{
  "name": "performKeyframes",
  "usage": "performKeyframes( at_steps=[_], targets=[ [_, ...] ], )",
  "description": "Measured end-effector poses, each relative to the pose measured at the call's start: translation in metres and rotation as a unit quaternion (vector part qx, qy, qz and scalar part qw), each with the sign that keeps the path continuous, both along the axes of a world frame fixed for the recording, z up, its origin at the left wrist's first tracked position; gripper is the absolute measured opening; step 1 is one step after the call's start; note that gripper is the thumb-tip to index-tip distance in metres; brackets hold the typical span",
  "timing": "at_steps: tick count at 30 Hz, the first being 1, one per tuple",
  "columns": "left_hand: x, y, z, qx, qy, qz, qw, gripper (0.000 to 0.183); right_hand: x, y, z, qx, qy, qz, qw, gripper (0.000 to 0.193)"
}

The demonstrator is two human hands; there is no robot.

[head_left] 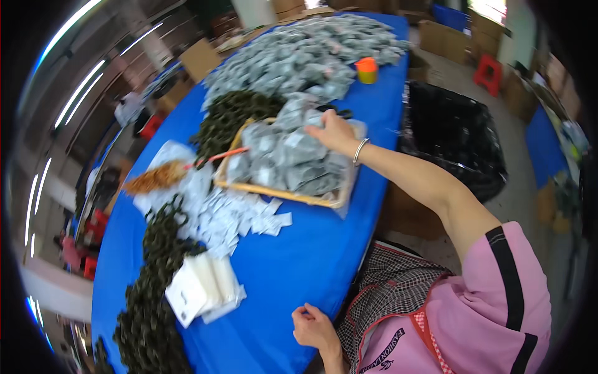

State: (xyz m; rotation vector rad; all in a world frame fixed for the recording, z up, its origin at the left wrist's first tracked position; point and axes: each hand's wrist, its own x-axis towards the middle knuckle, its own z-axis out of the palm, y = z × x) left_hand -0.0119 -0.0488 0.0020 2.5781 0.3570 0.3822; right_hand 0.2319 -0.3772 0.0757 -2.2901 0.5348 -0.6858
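My right hand (337,133), wearing a bracelet, reaches over a wicker-rimmed basket (274,192). Its thumb and forefinger are apart against the small plastic packets (301,154) heaped inside; the other fingers are partly hidden. The packets are clear with grey-green contents. Low over the near side of the blue table (293,262), my left hand (316,328) is closed, fingers curled, nothing visible in it. White paper slips (233,218) lie scattered beside the basket. A stack of flat white plastic bags (202,287) rests nearer, left of my left hand.
Dark olive looped pieces (156,293) run along the table's left side, with another heap (237,115) behind the basket. A brown feather duster (156,177) lies across. Many more packets (299,56) cover the far end, near an orange-and-yellow container (367,70). A black-lined bin (451,137) stands right.
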Motion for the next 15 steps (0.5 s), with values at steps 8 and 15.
performKeyframes(
  at_steps=[8, 15],
  targets=[
    [0.029, 0.034, 0.030, 0.156, 0.175, -0.251, 0.939, 0.036, -0.270, -0.062, -0.081, 0.062, 0.075, -0.159, 0.982, 0.021],
    [0.098, -0.006, 0.036, 0.194, 0.040, -0.482, 0.853, 0.052, -0.593, -0.064, -0.250, 0.213, 0.250, -0.641, 0.694, 0.032]
  ],
)
